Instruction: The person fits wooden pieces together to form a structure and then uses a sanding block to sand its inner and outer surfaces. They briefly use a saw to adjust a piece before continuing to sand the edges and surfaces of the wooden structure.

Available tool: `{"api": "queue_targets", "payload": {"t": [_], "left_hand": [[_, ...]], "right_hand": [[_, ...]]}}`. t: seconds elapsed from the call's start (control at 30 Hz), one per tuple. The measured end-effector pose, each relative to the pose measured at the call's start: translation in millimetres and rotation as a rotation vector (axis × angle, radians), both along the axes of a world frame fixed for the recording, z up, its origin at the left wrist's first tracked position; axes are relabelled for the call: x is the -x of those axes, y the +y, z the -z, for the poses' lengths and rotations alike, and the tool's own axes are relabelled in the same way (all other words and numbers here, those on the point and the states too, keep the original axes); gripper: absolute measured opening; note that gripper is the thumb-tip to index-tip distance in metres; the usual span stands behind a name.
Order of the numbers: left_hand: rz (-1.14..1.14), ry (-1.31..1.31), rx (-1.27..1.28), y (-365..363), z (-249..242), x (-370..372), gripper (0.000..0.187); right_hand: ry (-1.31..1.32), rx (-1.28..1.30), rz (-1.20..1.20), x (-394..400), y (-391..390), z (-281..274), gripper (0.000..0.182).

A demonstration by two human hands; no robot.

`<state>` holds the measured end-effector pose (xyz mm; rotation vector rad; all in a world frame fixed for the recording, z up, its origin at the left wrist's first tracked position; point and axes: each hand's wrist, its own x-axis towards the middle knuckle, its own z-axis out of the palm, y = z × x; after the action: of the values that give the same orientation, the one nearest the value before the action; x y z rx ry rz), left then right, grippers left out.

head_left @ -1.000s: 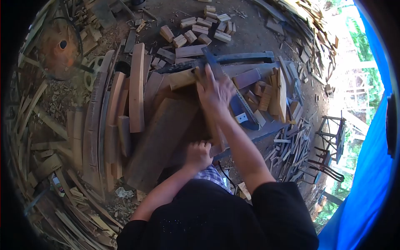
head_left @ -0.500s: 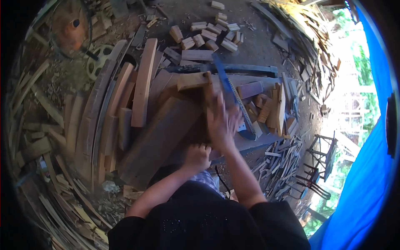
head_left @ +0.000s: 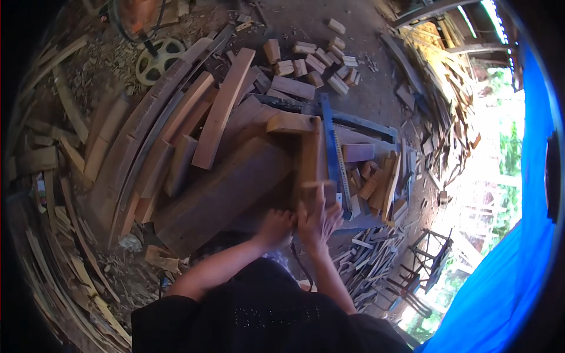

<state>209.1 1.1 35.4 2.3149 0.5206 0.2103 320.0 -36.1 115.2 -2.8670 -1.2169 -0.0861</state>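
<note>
My right hand (head_left: pixel 318 225) grips a small brown wooden block (head_left: pixel 310 187), its index finger stretched over the top and the thumb at the left side. The block lies over the near end of an upright-running wooden piece (head_left: pixel 308 154), which meets a shorter rounded piece (head_left: pixel 287 123) at its far end. Just left of the right hand, my left hand (head_left: pixel 276 228) has its fingers curled closed; what they hold is hidden. Beside the right hand lies a long blue tool (head_left: pixel 333 147) with a pale, toothed-looking edge. A thick, wide timber (head_left: pixel 226 191) slants away on the left.
Long boards (head_left: pixel 222 112) lean in a row at the left. Cut wooden blocks (head_left: pixel 316 63) are scattered on the ground ahead. Offcuts (head_left: pixel 376 182) lie right of the blue tool. Scrap strips (head_left: pixel 371 253) and a blue tarp (head_left: pixel 488 282) are farther right.
The camera view has shifted. My right hand has drawn back toward my body, next to the left, and the small block shows beneath its fingers. My left hand stays closed.
</note>
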Motion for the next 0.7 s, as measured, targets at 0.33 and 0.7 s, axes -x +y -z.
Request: {"api": "queue_targets", "payload": {"t": [0.33,0.7], "left_hand": [[0.023,0.085,-0.002,-1,1,-2,0.03],[0.022,0.07,0.03,-1,1,-1,0.028]], "right_hand": [[-0.133,-0.165,-0.03,-75,118,23,0.067],[-0.041,-0.194,-0.041,-96,124,27,0.071]]}}
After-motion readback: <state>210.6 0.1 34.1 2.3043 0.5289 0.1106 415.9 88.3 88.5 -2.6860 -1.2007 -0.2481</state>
